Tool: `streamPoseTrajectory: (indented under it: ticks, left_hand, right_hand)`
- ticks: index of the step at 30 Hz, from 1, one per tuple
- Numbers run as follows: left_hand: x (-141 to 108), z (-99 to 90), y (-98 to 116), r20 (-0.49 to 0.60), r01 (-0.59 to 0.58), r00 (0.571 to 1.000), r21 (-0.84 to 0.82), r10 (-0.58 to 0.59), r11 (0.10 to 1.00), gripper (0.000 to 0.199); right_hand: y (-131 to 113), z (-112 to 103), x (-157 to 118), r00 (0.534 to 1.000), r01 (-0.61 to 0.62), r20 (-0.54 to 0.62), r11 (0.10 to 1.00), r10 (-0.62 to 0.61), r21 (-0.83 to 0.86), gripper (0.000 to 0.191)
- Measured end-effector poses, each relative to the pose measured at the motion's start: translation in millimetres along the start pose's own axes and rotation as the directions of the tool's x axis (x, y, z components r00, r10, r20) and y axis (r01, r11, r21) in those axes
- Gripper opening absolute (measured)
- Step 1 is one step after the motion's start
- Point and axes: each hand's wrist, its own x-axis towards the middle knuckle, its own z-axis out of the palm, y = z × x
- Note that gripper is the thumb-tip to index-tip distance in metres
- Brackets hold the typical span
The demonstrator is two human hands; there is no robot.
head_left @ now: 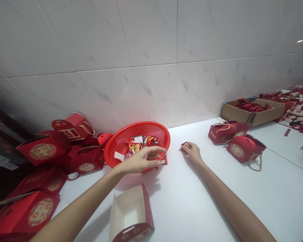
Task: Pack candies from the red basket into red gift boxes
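Note:
Over the right rim of a red mesh basket, my left hand pinches a small red packet. Wrapped snacks lie inside that basket. Farther right, my right hand has its fingers closed on another small red packet, low over the white table. An open red gift box with a pale, bare inside stands in front of the basket, below my left hand.
Red gift boxes are piled along the left side. Two closed boxes with rope handles sit at the right. Behind them a cardboard box holds dark red items, near the tiled wall.

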Motion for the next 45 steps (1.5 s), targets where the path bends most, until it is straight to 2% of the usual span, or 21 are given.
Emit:
streamPoseTrajectory:
  ticks: [5,7,10,12,14,17,20,23,25,28,31,33,35,39,42,45]
  left_hand:
    - [-16,-17.0,-5,-0.154,-0.026,0.988,-0.067,0.016,0.997,0.046]
    - [-22,-27.7,-9,-0.246,-0.032,0.969,-0.083,0.011,0.996,0.049]
    - [-26,-45.6,-19,-0.376,-0.058,0.927,-0.149,-0.002,0.987,0.054]
    - [-26,-54.9,-28,-0.447,-0.074,0.894,-0.199,-0.023,0.977,0.057]
    - [-24,-59.1,-35,-0.493,-0.083,0.868,-0.248,-0.052,0.965,0.058]
    - [-18,-56.0,-41,-0.515,-0.105,0.852,-0.336,-0.090,0.936,0.058]
    - [-14,-47.4,-42,-0.550,-0.163,0.829,-0.412,-0.102,0.897,0.057]
    - [-13,-40.4,-40,-0.584,-0.247,0.809,-0.445,-0.069,0.861,0.053]
    - [-13,-38.2,-38,-0.597,-0.290,0.801,-0.449,-0.043,0.845,0.049]
    - [-14,-37.9,-36,-0.651,-0.351,0.759,-0.426,-0.013,0.834,0.046]
    - [-13,-37.7,-35,-0.691,-0.357,0.722,-0.351,0.017,0.866,0.046]
    - [-10,-36.1,-35,-0.671,-0.285,0.741,-0.271,0.033,0.919,0.046]
    - [-8,-33.8,-33,-0.625,-0.192,0.779,-0.159,0.052,0.968,0.045]
    - [-2,-31.8,-24,-0.573,-0.076,0.815,0.048,0.090,0.996,0.044]
    - [1,-39.7,-19,-0.513,-0.094,0.849,0.087,0.125,0.992,0.050]
    - [2,-60.3,-22,-0.464,-0.134,0.874,0.052,0.143,0.990,0.064]
  right_hand:
    - [-6,0,-7,0.999,-0.015,-0.044,0.995,0.019,0.103,0.019]
    - [-12,-3,-9,0.998,-0.041,-0.036,0.981,0.048,0.192,0.019]
    - [-34,-4,-12,0.997,-0.077,0.016,0.935,0.076,0.347,0.032]
    - [-55,2,-17,0.995,-0.089,0.077,0.874,0.059,0.477,0.038]
    - [-79,14,-24,0.982,-0.146,0.190,0.716,0.019,0.682,0.037]
    - [-109,42,-37,0.954,-0.224,0.298,0.588,-0.031,0.777,0.034]
    - [-125,72,-49,0.947,-0.294,0.319,0.516,0.043,0.805,0.031]
    - [-131,94,-55,0.936,-0.346,0.338,0.427,0.098,0.836,0.029]
    - [-131,102,-58,0.927,-0.373,0.359,0.382,0.112,0.845,0.027]
    - [-130,108,-58,0.921,-0.389,0.362,0.354,0.141,0.851,0.024]
    - [-129,110,-56,0.920,-0.390,0.350,0.334,0.176,0.858,0.019]
    - [-129,111,-56,0.920,-0.391,0.353,0.329,0.171,0.860,0.016]
    - [-129,110,-57,0.918,-0.395,0.363,0.330,0.158,0.857,0.017]
    - [-128,107,-59,0.895,-0.443,0.430,0.359,0.118,0.822,0.027]
    - [-125,104,-58,0.885,-0.452,0.456,0.391,0.088,0.802,0.036]
    - [-124,102,-56,0.895,-0.434,0.436,0.390,0.088,0.812,0.033]
